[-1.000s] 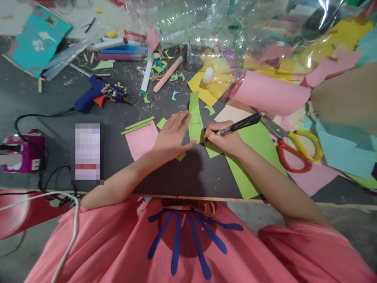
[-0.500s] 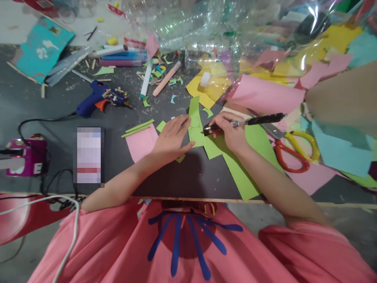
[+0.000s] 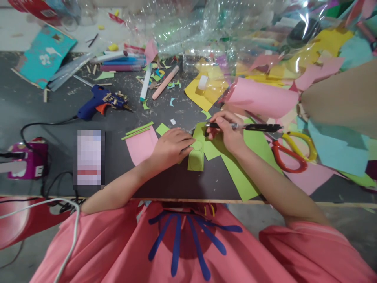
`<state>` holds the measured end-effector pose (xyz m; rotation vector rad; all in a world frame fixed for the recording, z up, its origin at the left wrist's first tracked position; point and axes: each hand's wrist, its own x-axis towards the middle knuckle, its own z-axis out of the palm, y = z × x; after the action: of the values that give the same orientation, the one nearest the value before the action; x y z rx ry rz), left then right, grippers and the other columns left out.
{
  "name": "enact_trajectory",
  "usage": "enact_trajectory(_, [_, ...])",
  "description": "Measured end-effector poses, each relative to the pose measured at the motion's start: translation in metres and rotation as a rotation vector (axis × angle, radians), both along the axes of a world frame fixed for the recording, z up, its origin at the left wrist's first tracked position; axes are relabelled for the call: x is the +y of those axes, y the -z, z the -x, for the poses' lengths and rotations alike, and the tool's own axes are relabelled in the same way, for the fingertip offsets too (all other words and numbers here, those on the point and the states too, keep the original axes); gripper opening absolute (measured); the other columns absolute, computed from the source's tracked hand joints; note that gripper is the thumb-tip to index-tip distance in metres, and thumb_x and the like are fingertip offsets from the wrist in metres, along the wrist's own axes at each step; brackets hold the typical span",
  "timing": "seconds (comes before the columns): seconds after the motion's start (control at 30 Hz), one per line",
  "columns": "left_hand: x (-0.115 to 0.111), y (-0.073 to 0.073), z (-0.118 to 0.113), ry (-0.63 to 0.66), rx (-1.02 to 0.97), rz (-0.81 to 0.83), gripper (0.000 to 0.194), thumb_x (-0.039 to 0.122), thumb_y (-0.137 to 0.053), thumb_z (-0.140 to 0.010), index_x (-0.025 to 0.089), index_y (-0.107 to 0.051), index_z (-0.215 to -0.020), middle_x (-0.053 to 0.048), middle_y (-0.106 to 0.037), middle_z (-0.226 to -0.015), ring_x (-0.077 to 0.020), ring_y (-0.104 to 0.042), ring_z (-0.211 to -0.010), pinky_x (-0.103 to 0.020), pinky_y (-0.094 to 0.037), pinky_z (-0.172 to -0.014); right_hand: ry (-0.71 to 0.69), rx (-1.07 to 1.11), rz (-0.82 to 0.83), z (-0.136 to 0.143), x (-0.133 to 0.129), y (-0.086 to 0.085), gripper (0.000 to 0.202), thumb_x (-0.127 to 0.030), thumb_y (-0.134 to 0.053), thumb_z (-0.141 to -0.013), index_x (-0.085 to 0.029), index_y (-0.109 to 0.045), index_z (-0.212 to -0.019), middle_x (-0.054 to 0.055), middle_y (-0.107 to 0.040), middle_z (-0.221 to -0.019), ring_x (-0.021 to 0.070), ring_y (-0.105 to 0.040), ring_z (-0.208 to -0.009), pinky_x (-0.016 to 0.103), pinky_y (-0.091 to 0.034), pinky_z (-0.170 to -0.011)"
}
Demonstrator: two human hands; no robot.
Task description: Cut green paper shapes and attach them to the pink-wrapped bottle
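A narrow green paper strip (image 3: 196,161) with drawn round outlines lies on the dark table in front of me. My left hand (image 3: 172,146) rests at its left edge, fingers together and fingertips on the paper. In my right hand (image 3: 228,131) is a black pen (image 3: 260,127), gripped between thumb and fingers, its tip near the strip's upper right edge. Beneath my right hand and forearm lies a larger green sheet (image 3: 241,177). Pink paper (image 3: 141,147) with thin green rolls lies left of my left hand.
Scissors (image 3: 290,157) with red and yellow handles lie at the right. On the left are a blue glue gun (image 3: 97,103), a phone (image 3: 89,158) and a purple box (image 3: 28,159). Plastic bottles (image 3: 194,55), markers (image 3: 165,82) and coloured paper lie toward the back.
The green strip has turned and shifted toward me, showing more of its outlines. My left hand has moved slightly nearer and to the right; the pen tip is now higher on the strip.
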<state>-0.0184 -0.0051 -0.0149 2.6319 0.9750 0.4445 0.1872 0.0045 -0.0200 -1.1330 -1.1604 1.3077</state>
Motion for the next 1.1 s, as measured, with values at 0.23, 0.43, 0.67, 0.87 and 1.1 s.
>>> enact_trajectory(0.23, [-0.004,0.007,0.0,0.009,-0.03,-0.149,0.029,0.031,-0.058,-0.088,0.011,-0.065,-0.108,-0.012,-0.069,-0.097,-0.0236,-0.064,-0.093,-0.039,-0.052,-0.086,-0.074,0.021,-0.022,-0.003,0.0,0.002,0.028,-0.047,-0.067,-0.08,-0.021,-0.061,-0.071,-0.003,-0.065,-0.058,0.0081,-0.058,-0.044,0.021,-0.05,-0.044])
enact_trajectory(0.43, [-0.006,0.006,0.0,-0.026,-0.006,-0.114,0.04,0.034,-0.064,-0.084,0.009,-0.061,-0.114,-0.014,-0.066,-0.099,-0.0261,-0.061,-0.092,-0.041,-0.052,-0.085,-0.112,-0.043,-0.035,-0.002,0.002,0.0,0.032,-0.049,-0.066,-0.079,-0.021,-0.059,-0.066,-0.004,-0.06,-0.052,0.0077,-0.052,-0.041,0.022,-0.043,-0.042])
enact_trajectory(0.67, [-0.004,0.006,0.0,-0.097,0.06,-0.039,0.049,0.042,-0.064,-0.083,0.012,-0.057,-0.121,-0.015,-0.064,-0.106,-0.0282,-0.059,-0.101,-0.047,-0.046,-0.095,-0.187,-0.317,-0.139,0.0,0.001,-0.004,0.028,-0.04,-0.06,-0.08,-0.02,-0.055,-0.06,-0.004,-0.052,-0.052,0.0078,-0.046,-0.046,0.024,-0.036,-0.047])
enact_trajectory(0.87, [-0.001,0.005,0.0,-0.178,0.061,0.147,0.061,0.046,-0.067,-0.079,0.017,-0.051,-0.131,-0.016,-0.056,-0.125,-0.0318,-0.05,-0.119,-0.05,-0.042,-0.102,-0.234,-0.422,-0.077,0.008,0.001,-0.002,0.025,-0.034,-0.06,-0.077,-0.02,-0.048,-0.059,-0.005,-0.05,-0.05,0.0089,-0.044,-0.048,0.025,-0.034,-0.05])
enact_trajectory(1.1, [0.001,0.002,-0.002,-0.181,0.093,0.257,0.068,0.046,-0.067,-0.079,0.016,-0.046,-0.137,-0.017,-0.046,-0.143,-0.0325,-0.04,-0.134,-0.052,-0.032,-0.113,-0.239,-0.441,-0.093,0.012,0.002,-0.002,0.031,-0.038,-0.059,-0.079,-0.02,-0.047,-0.056,-0.005,-0.048,-0.048,0.0085,-0.042,-0.046,0.025,-0.033,-0.05])
